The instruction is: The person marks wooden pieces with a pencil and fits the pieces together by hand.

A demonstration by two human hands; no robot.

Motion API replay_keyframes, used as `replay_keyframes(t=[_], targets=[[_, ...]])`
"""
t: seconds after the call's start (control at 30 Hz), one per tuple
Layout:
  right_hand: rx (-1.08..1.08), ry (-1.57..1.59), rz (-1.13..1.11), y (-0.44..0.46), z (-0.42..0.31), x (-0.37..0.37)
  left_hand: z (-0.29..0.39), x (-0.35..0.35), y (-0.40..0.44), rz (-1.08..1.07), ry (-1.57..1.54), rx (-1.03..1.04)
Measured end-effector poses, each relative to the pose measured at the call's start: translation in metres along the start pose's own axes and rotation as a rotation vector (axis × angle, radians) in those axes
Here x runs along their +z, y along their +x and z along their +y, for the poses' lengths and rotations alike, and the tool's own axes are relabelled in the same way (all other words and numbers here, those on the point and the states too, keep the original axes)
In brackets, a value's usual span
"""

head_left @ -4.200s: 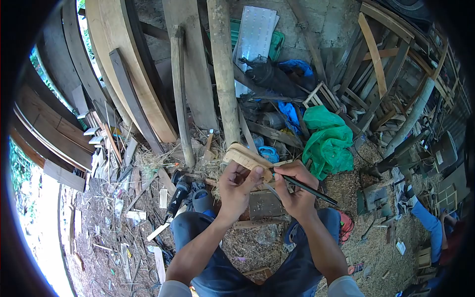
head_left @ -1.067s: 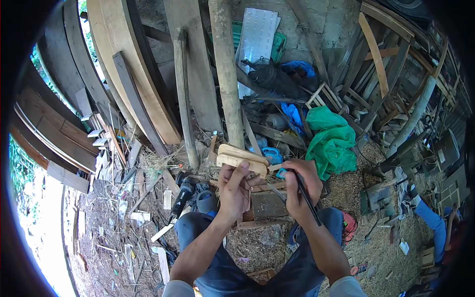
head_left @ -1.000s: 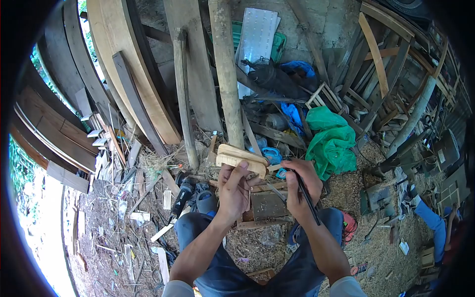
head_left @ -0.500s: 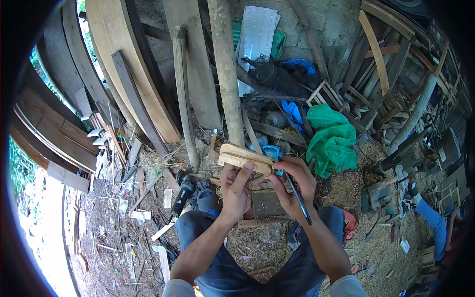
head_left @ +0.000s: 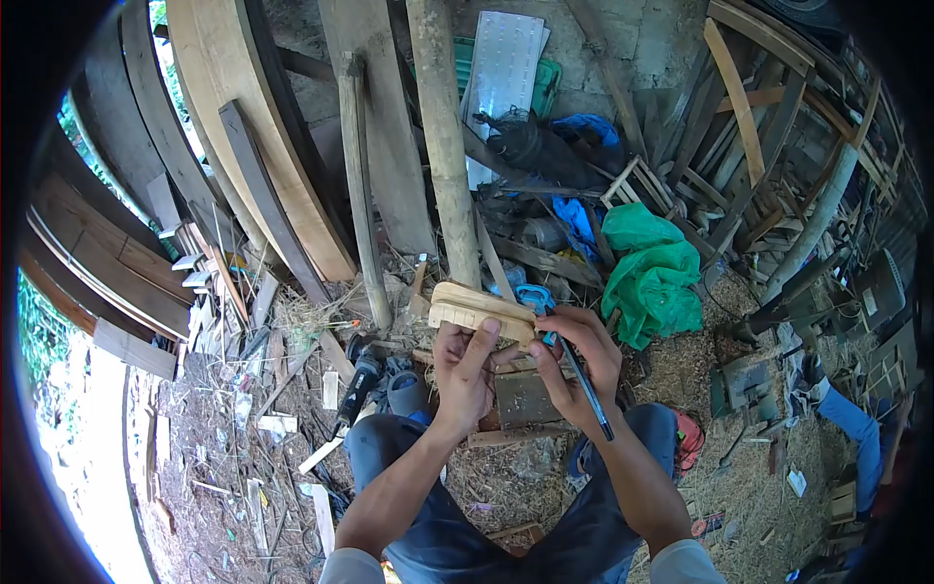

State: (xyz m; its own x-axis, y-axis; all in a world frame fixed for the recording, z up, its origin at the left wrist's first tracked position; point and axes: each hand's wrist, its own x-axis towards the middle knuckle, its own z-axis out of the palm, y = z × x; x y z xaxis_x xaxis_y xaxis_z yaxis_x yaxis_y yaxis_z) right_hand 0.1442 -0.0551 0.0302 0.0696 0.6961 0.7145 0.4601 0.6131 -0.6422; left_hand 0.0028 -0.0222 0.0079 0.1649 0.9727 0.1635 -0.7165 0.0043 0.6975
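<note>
A pale, carved piece of wood (head_left: 477, 310) with rounded ends and short marks along its near side is held up above my knees. My left hand (head_left: 467, 368) grips it from below, thumb pressed on the near face. At its right end is my right hand (head_left: 589, 355), its fingers closed around a dark pen (head_left: 586, 389) and touching the wood. The pen slants down past my palm toward the wrist. Its writing tip is hidden behind my fingers.
A black angle grinder (head_left: 358, 389) lies on the littered ground by my left knee. A wooden block (head_left: 527, 399) sits between my legs. Ahead stand a post (head_left: 446, 146), leaning planks (head_left: 263, 146) and a green plastic bag (head_left: 654, 277). A blue trouser leg (head_left: 848, 423) shows far right.
My hands, the wood and the pen stay nearly in place. At the far right, the blue trouser leg has shifted slightly.
</note>
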Motion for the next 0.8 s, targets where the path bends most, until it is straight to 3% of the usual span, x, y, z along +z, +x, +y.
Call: replay_keyframes(t=[0.4,0.8], targets=[[-0.036,-0.016,-0.015,0.002,0.001,-0.001,0.002,0.0,0.0,0.001,0.006,0.004],[0.061,0.015,-0.107,0.002,0.002,-0.001,0.006,-0.001,0.003,-0.027,-0.057,-0.11]])
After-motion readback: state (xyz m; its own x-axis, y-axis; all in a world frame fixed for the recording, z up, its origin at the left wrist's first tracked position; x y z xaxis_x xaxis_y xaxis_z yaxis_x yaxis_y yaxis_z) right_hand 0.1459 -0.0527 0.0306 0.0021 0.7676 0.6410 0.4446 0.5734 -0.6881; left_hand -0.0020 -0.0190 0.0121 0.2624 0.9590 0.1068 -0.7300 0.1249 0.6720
